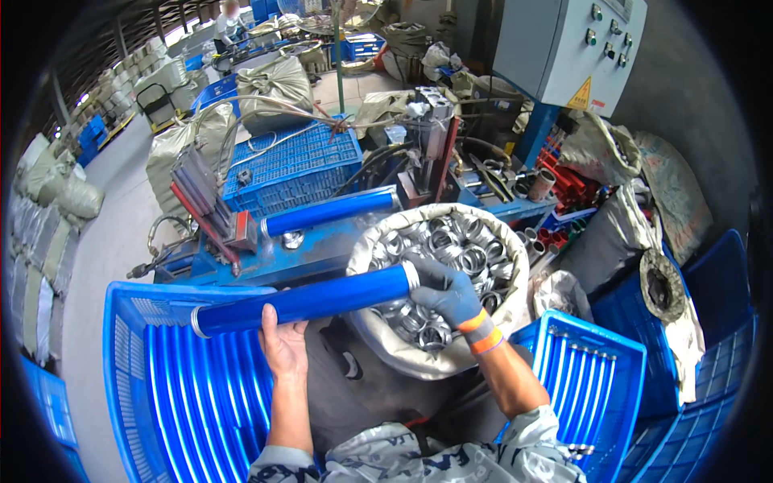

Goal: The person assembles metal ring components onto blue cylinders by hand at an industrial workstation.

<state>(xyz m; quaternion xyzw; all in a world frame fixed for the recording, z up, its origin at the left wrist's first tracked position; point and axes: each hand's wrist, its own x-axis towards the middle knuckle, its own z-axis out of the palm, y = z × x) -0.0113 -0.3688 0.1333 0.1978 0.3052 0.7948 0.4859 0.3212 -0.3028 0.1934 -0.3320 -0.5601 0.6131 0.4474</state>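
A long blue tube (314, 299) with a silver ring at each end lies across in front of me. My bare left hand (285, 346) supports it from below, left of its middle, thumb up along the near side. At the right end, my right hand (443, 288), in a dark glove with an orange cuff, is closed round the rim. Just beyond that hand stands a pale sack (366, 342) with its mouth rolled open, full of loose silver rings (467, 256). A second blue tube (330, 211) rests on the blue machine bench (318, 251) ahead.
A blue crate (115, 354) of blue tubes stands at my left, another crate (636, 378) of tubes at my right. Red-edged clamps (208, 211) rise from the bench. A grey control box (523, 50) overhangs the far right; sacks crowd beneath. A person (231, 26) is far back.
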